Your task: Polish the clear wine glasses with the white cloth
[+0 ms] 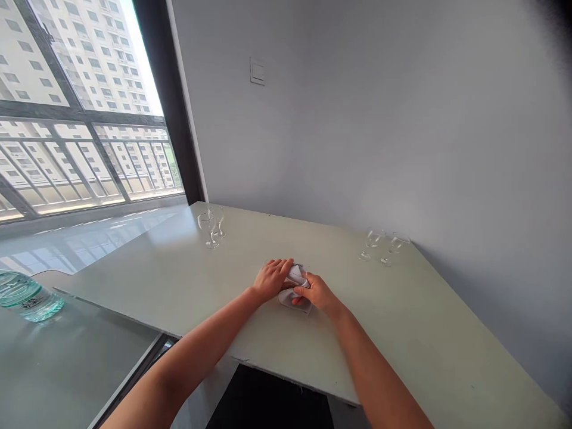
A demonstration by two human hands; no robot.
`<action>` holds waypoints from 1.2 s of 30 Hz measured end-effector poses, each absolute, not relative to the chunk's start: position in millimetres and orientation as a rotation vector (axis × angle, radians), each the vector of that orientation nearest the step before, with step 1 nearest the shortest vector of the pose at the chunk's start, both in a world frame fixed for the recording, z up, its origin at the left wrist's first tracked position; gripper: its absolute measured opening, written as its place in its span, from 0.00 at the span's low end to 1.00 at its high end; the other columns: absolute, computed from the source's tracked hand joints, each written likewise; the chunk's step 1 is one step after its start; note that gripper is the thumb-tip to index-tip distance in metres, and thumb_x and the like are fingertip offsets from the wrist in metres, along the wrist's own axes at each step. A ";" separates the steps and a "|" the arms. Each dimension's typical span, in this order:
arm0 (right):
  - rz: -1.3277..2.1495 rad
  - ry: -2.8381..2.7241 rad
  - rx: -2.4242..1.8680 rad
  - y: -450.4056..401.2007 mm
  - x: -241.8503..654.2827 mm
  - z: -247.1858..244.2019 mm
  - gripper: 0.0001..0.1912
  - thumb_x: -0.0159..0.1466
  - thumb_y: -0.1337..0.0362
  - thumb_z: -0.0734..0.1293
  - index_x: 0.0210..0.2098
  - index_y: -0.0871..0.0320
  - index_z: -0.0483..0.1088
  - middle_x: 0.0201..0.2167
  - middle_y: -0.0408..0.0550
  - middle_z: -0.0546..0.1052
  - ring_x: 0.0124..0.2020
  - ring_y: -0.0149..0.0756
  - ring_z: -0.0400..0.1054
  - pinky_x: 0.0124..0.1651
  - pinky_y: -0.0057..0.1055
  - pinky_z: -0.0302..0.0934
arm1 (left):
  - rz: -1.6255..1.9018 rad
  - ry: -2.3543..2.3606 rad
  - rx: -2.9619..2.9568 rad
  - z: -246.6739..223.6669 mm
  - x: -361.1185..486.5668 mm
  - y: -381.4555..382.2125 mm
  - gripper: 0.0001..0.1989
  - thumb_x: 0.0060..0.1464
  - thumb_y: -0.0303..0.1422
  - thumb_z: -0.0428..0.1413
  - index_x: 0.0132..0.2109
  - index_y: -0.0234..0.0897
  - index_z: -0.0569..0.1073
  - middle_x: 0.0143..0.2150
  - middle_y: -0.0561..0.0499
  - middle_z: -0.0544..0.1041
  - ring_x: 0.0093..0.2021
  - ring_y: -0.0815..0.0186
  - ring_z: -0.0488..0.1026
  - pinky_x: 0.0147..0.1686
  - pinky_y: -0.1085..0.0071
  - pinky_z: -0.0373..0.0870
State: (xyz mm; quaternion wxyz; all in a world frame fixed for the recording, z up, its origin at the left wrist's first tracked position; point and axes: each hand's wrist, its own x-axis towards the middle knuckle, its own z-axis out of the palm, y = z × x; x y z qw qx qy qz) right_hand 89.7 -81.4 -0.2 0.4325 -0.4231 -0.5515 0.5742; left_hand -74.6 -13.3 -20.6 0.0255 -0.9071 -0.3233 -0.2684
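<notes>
Fingers of your left hand (271, 280) clasp a bunched white cloth (295, 273) from the left, and those of your right hand (320, 294) grip its right side. Your pale table (447, 333) spreads beneath, with the cloth toward its front edge. At far left you have a big clear bottle (33, 300), cut off by the view; its contents you cannot tell. A pair of see-through stemmed glasses (207, 222) stands at the table's far left, another pair (374, 238) at its far right. Your hands hide the cloth's long axis; its lower fold points toward you.
</notes>
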 end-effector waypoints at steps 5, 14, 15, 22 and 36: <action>1.414 -1.406 -1.084 -81.5 91.4 2.6 0.15 0.50 0.59 0.69 0.36 0.59 0.72 0.28 0.45 0.76 0.18 0.31 0.69 0.24 0.28 0.63 | -0.641 -1.027 -3.056 3.8 -85.3 -14.1 0.26 0.47 0.47 0.52 0.53 0.45 0.61 0.31 0.53 0.73 0.29 0.64 0.71 0.29 0.72 0.62; 1.514 -0.991 -0.753 -88.3 96.6 19.1 0.15 0.52 0.56 0.68 0.35 0.58 0.69 0.23 0.43 0.73 0.17 0.26 0.63 0.24 0.25 0.60 | -0.707 -0.801 -2.759 39.5 -90.7 -20.5 0.20 0.56 0.43 0.45 0.54 0.44 0.62 0.26 0.50 0.70 0.30 0.64 0.69 0.35 0.68 0.60; 1.536 -1.015 -0.719 -91.7 97.9 22.3 0.18 0.51 0.55 0.69 0.36 0.59 0.69 0.23 0.44 0.73 0.19 0.27 0.64 0.25 0.25 0.61 | -0.720 -0.803 -2.782 41.8 -93.4 -18.2 0.21 0.55 0.45 0.45 0.54 0.44 0.62 0.25 0.51 0.70 0.28 0.65 0.68 0.33 0.69 0.60; 1.588 -1.174 -0.692 -97.4 98.3 27.6 0.19 0.52 0.58 0.68 0.42 0.58 0.67 0.24 0.46 0.74 0.25 0.35 0.69 0.27 0.31 0.63 | -0.716 -0.709 -2.724 59.3 -101.1 -18.8 0.20 0.56 0.44 0.44 0.54 0.47 0.62 0.25 0.52 0.69 0.27 0.66 0.66 0.32 0.69 0.59; 1.581 -1.687 -0.867 -107.2 96.3 56.4 0.14 0.51 0.62 0.70 0.35 0.61 0.70 0.24 0.44 0.74 0.26 0.34 0.69 0.33 0.32 0.63 | -0.070 -1.215 -4.017 70.4 -126.1 -42.8 0.28 0.54 0.51 0.40 0.49 0.34 0.65 0.26 0.51 0.69 0.22 0.71 0.64 0.22 0.74 0.59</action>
